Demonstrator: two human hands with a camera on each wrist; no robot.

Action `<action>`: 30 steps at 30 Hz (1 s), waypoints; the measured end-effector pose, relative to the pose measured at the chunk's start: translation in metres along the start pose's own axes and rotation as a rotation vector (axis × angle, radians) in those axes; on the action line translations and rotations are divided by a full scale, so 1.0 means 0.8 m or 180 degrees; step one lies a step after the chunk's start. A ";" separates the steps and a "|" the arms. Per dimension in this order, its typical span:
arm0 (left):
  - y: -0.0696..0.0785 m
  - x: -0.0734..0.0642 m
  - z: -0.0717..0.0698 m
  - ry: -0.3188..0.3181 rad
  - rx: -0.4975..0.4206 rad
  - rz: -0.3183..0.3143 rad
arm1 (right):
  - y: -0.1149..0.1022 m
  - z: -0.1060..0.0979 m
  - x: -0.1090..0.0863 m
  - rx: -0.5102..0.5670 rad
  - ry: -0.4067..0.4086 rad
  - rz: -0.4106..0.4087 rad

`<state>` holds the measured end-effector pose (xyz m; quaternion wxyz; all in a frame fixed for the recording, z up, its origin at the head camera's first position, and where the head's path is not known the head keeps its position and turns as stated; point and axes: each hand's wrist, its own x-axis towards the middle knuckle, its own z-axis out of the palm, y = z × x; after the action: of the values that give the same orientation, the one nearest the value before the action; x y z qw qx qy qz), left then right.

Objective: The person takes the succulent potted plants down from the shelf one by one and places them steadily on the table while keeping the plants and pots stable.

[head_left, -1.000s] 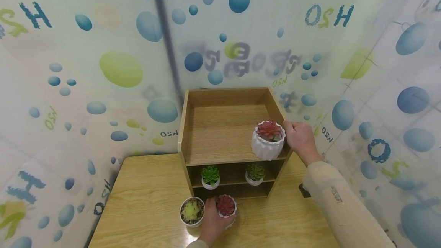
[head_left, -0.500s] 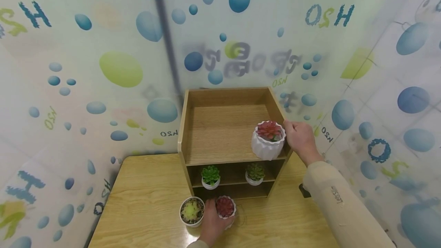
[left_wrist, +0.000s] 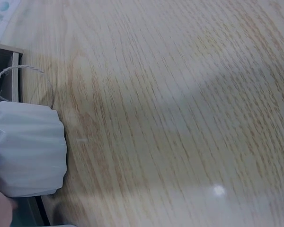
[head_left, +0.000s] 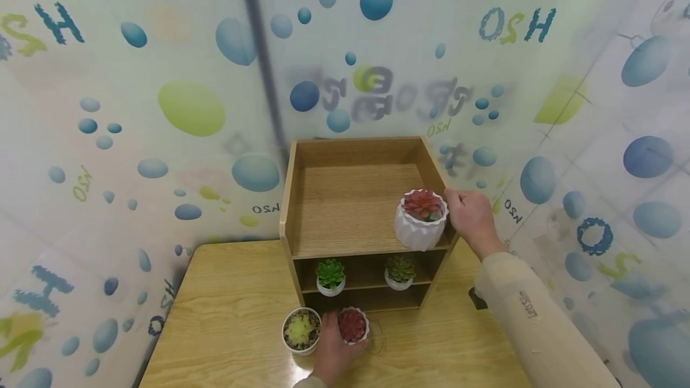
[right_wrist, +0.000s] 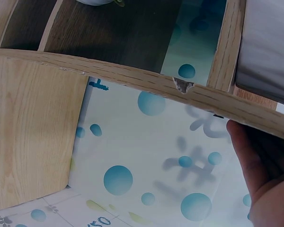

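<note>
Near the table's front, my left hand (head_left: 335, 346) holds a white fluted pot with a dark red succulent (head_left: 353, 324). In the left wrist view the pot's white side (left_wrist: 31, 149) shows, with twine round it and a twine loop (left_wrist: 23, 67). My right hand (head_left: 470, 217) grips the right side panel of a wooden shelf (head_left: 350, 196); the right wrist view shows the fingers (right_wrist: 248, 156) against the panel's edge. A larger white pot with a red succulent (head_left: 420, 220) stands at the right of the top shelf, beside that hand.
A green succulent (head_left: 330, 274) and an olive-green succulent (head_left: 399, 271) stand in small white pots on the middle shelf. A white pot with a yellow-green plant (head_left: 301, 331) is close to my left hand. The patterned wall (head_left: 215, 136) rises behind the table (head_left: 226, 304).
The dark red succulent's pot in my left hand has turned and straightened slightly over the last second. My right hand has stayed on the shelf panel.
</note>
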<state>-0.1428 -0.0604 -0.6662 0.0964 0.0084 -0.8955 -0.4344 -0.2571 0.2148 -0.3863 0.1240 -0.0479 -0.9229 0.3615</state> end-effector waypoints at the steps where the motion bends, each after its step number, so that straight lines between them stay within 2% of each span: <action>1: 0.000 0.000 0.000 -0.0001 0.0010 0.0007 | 0.000 0.000 0.000 0.0005 0.0003 -0.0003; 24: 0.000 -0.003 0.007 0.0162 0.0196 0.0020 | -0.001 -0.001 -0.001 0.0031 -0.0035 0.0058; 30: 0.006 -0.004 0.006 0.0152 0.0234 -0.0069 | -0.002 -0.002 -0.001 0.0013 -0.0020 0.0040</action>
<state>-0.1399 -0.0532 -0.6656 0.1126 0.0321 -0.9082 -0.4019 -0.2558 0.2146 -0.3843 0.1189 -0.0523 -0.9222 0.3643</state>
